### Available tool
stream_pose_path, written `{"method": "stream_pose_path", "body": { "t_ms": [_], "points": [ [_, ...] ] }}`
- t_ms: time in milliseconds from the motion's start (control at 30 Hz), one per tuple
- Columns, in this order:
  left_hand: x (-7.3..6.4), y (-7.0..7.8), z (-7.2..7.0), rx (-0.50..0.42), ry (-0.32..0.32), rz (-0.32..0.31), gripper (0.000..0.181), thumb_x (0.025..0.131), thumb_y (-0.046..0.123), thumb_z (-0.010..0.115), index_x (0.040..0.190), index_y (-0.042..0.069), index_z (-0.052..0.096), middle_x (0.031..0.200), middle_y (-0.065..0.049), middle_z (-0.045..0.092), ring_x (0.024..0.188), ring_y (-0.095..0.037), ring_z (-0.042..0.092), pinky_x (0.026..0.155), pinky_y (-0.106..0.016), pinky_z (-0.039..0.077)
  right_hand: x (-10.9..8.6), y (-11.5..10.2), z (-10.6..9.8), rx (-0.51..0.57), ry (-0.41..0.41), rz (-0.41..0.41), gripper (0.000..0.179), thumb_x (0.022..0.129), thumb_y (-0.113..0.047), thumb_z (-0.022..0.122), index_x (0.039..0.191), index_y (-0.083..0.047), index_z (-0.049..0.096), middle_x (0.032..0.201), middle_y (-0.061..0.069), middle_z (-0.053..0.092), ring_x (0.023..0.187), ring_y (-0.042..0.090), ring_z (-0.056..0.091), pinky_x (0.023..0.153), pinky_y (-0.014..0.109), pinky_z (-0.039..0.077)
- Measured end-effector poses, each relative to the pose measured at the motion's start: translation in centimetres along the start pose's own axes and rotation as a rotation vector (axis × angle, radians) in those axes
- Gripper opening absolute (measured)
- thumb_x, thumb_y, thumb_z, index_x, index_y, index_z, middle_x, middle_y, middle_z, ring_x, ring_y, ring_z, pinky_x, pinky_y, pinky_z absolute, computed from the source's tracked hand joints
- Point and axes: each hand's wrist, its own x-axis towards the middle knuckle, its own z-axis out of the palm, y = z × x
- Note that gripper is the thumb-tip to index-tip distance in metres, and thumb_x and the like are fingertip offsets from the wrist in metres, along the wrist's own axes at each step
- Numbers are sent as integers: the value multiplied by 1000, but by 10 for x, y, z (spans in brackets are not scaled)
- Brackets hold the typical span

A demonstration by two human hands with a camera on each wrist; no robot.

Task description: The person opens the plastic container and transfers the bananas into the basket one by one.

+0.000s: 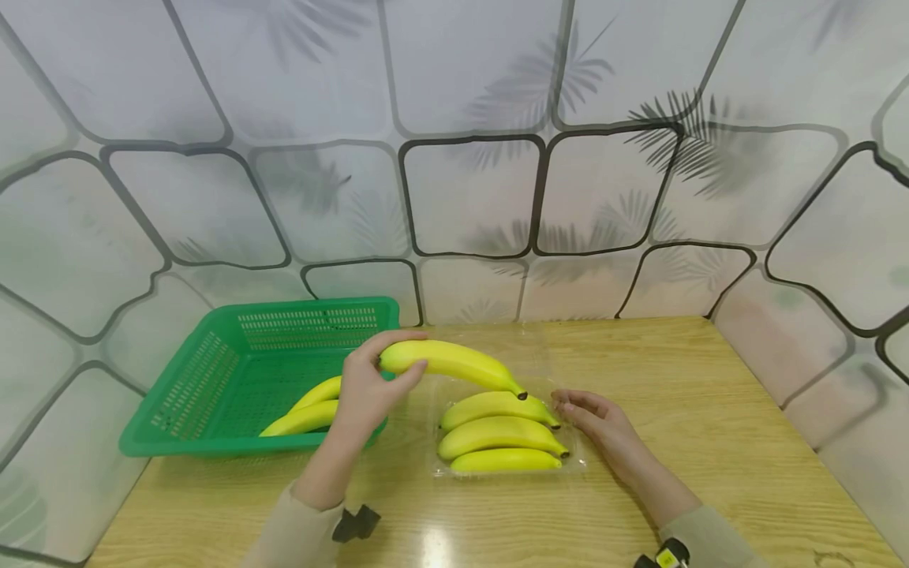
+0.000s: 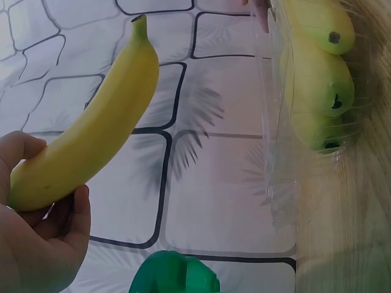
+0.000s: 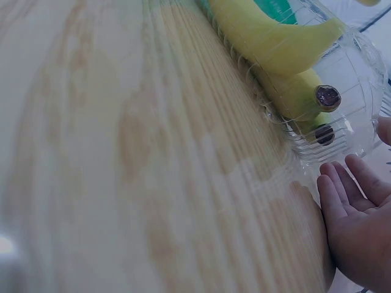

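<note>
1. The person's left hand (image 1: 364, 393) has thumb and fingers clamped round the blunt end of the held banana (image 1: 450, 361), a smooth, gently arched yellow fruit with a dark-tipped stalk. It is raised over the far side of the clear plastic box (image 1: 578, 466), stalk pointing right.
2. Inside the box, three bananas (image 1: 500, 432) lie side by side, stalks to the right. The thin, glossy plastic has ribbed walls; a transparent sheet, apparently its lid (image 1: 531, 347), spreads on the wall side.
3. The right hand (image 1: 604, 430) grips nothing: its fingers lie close together, thumb apart, tips at the box's right edge. Whether they touch it cannot be told.
4. The green basket (image 1: 206, 450), slotted and with a broad rim, contains two bananas (image 1: 305, 418). It stands left of the box on the table (image 1: 710, 426), whose surface has wavy wood grain.
5. The left wrist view shows the dark blunt ends of the boxed fruit and the held banana apart from them. Only the right wrist view gives their cut brown stalks close up, while only the head view shows the two bananas in the basket.
</note>
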Motion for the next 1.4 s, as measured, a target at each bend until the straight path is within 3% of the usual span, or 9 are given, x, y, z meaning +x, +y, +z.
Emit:
{"method": "stream_pose_path", "body": {
  "t_ms": [267, 500, 700, 967, 1067, 1233, 1400],
  "points": [
    [1, 3, -11, 17, 26, -7, 33, 89, -3, 80, 121, 0, 77, 124, -19, 75, 91, -2, 62, 75, -14, 56, 0, 1, 0, 6, 4, -3, 54, 109, -21, 61, 151, 11, 50, 155, 29, 53, 118, -6, 65, 101, 8, 50],
    [-1, 6, -22, 71, 61, -63, 32, 91, 1, 80, 122, 5, 78, 126, -16, 74, 91, -4, 61, 74, -15, 55, 0, 1, -1, -1, 0, 1, 55, 109, -22, 61, 151, 11, 49, 156, 30, 53, 117, -6, 65, 100, 8, 51],
    [-3, 5, -31, 96, 94, -67, 31, 91, 1, 80, 122, 7, 79, 123, -16, 75, 83, -4, 58, 64, -16, 51, 1, 1, -1, -5, -2, 0, 55, 109, -22, 60, 151, 11, 49, 155, 30, 53, 117, -7, 65, 100, 8, 51],
    [-5, 2, -43, 116, 126, -80, 31, 91, 2, 80, 122, 7, 79, 122, -17, 76, 82, -3, 57, 64, -16, 52, 0, 0, 0, -5, 4, 3, 55, 109, -22, 61, 151, 11, 49, 155, 29, 54, 117, -7, 65, 100, 8, 51],
    [-5, 0, -47, 125, 142, -85, 31, 91, 3, 81, 122, 8, 80, 118, -5, 76, 80, -4, 56, 62, -16, 50, 0, 1, -1, -4, -1, 0, 55, 109, -22, 60, 151, 11, 49, 156, 29, 53, 117, -7, 65, 100, 8, 51],
    [-9, -3, -55, 114, 177, -110, 30, 91, 3, 81, 121, 8, 80, 107, 26, 70, 80, -4, 56, 60, -16, 49, 1, 2, -2, 1, -6, -4, 55, 109, -22, 60, 151, 11, 49, 156, 30, 52, 118, -7, 64, 100, 8, 51],
    [-12, -7, -64, 133, 206, -141, 31, 92, 5, 81, 123, 7, 79, 105, 33, 67, 78, -4, 54, 57, -16, 46, 0, 2, -2, 8, -2, -5, 54, 109, -22, 60, 150, 11, 49, 155, 30, 53, 118, -6, 65, 100, 8, 51]
  ]
}}
